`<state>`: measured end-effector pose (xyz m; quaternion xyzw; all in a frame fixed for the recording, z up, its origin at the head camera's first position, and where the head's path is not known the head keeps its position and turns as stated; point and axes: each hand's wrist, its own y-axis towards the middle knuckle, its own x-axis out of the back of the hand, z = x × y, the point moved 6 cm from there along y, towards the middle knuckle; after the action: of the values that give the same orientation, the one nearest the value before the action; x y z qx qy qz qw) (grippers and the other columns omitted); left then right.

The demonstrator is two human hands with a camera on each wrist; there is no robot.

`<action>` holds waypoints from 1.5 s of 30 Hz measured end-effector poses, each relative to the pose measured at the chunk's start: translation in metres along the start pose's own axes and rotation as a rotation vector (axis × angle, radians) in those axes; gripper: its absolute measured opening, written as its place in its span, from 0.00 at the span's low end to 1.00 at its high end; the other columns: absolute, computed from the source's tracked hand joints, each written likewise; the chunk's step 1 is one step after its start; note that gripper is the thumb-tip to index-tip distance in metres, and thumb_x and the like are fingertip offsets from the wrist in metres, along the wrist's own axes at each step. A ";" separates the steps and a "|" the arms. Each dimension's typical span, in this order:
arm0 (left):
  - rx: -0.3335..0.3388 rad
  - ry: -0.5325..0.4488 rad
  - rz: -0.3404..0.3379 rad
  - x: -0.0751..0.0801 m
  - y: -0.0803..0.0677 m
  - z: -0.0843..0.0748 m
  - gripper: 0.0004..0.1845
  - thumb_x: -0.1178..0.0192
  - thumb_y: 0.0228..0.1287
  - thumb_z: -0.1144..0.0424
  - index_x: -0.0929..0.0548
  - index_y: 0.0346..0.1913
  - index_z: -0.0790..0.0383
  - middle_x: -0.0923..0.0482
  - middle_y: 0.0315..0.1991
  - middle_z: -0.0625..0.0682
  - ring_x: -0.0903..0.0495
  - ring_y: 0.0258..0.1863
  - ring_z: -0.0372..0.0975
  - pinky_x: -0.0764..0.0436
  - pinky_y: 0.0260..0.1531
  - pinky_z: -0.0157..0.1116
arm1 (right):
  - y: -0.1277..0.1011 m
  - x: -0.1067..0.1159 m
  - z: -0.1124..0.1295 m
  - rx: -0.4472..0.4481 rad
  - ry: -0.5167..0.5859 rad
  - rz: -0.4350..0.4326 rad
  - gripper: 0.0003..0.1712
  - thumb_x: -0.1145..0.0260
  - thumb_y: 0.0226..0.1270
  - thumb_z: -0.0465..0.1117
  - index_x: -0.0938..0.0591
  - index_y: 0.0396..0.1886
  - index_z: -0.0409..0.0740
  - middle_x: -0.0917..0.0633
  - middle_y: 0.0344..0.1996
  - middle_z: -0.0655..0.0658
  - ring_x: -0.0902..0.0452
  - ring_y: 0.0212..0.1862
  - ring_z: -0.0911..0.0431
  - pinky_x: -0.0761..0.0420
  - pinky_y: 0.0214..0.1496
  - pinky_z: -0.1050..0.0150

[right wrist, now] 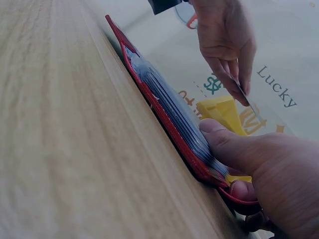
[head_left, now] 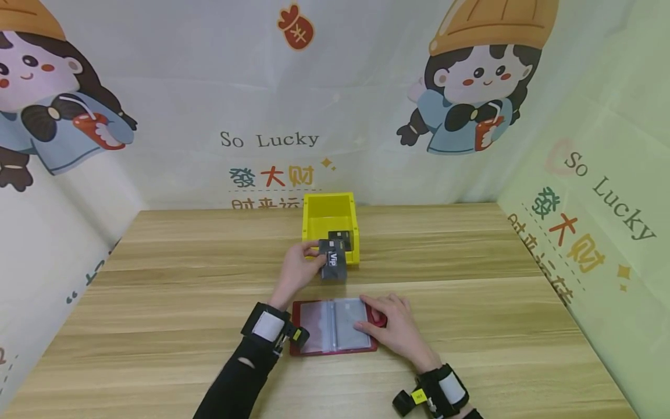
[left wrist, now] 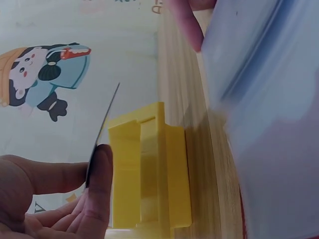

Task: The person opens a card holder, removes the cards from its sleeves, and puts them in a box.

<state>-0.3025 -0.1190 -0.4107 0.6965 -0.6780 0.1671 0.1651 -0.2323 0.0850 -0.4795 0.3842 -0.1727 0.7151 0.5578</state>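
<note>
A card [head_left: 335, 266] is being pinched by the left hand [head_left: 299, 269], with a box [head_left: 323, 218] beyond; the book [head_left: 345, 326], lying open beside the right hand [head_left: 395, 329], is being gripped by it at the edge.

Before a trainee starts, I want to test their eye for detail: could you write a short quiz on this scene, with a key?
1. What word shows on the dark card pinched by the left hand?
2. True or false: in the head view, the yellow box sits higher in the picture than the open red booklet.
3. The right hand grips: A) the yellow box; B) the red booklet; C) the dark card.

Key: 1. VIP; 2. True; 3. B
</note>
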 end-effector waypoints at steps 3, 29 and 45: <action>-0.065 0.033 -0.062 -0.001 0.006 -0.005 0.20 0.38 0.65 0.70 0.21 0.59 0.75 0.15 0.45 0.68 0.15 0.34 0.48 0.21 0.30 0.32 | 0.000 0.000 0.000 0.001 -0.003 -0.003 0.32 0.23 0.57 0.51 0.17 0.61 0.45 0.28 0.24 0.58 0.40 0.36 0.61 0.43 0.50 0.59; -0.101 0.113 -0.300 -0.017 0.046 -0.016 0.10 0.41 0.69 0.72 0.14 0.48 0.70 0.13 0.43 0.63 0.15 0.42 0.51 0.18 0.46 0.45 | -0.002 0.001 0.001 0.023 -0.011 -0.029 0.32 0.23 0.56 0.51 0.16 0.60 0.45 0.31 0.22 0.59 0.41 0.34 0.63 0.43 0.49 0.59; -0.120 0.352 -0.174 -0.041 0.052 -0.015 0.16 0.44 0.61 0.79 0.15 0.50 0.74 0.14 0.48 0.66 0.16 0.51 0.56 0.19 0.54 0.48 | -0.001 0.000 0.000 0.009 -0.009 -0.011 0.32 0.24 0.57 0.52 0.17 0.61 0.46 0.30 0.23 0.59 0.41 0.35 0.62 0.44 0.49 0.59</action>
<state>-0.3552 -0.0772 -0.4163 0.7013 -0.5848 0.2307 0.3361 -0.2313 0.0856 -0.4799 0.3911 -0.1698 0.7110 0.5592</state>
